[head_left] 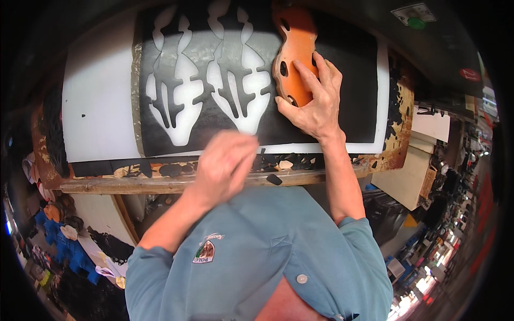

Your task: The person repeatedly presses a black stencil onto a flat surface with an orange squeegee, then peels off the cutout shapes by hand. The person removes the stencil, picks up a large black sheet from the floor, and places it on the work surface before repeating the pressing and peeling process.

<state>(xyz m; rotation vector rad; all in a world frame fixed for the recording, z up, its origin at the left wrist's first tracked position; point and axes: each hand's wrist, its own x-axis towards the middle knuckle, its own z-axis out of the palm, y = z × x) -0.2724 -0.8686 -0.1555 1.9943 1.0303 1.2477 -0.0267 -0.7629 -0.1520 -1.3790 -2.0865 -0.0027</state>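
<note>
A black sheet (pixel 348 101), which looks like leather, lies on a white cutting board (pixel 99 101). Two groups of shoe-part-like openings (pixel 179 125) are cut through it, with the white board showing in them. On the sheet, right of these, rests an orange cutting die (pixel 297 45) with wavy sides and oval holes. My right hand (pixel 316 101) grips its near end, the thumb at the left edge and other fingers over the top and right side. Motion smears my left hand (pixel 225 163) over the board's near edge; its fingers cannot be made out, nor anything in them.
Black offcuts (pixel 171 169) and pale scraps litter the strip along the wooden front rail (pixel 144 185). A dark machine part with a green button (pixel 416 23) overhangs the far right. Blue pieces (pixel 69 241) are heaped low on the left. A pale box (pixel 399 179) stands at right.
</note>
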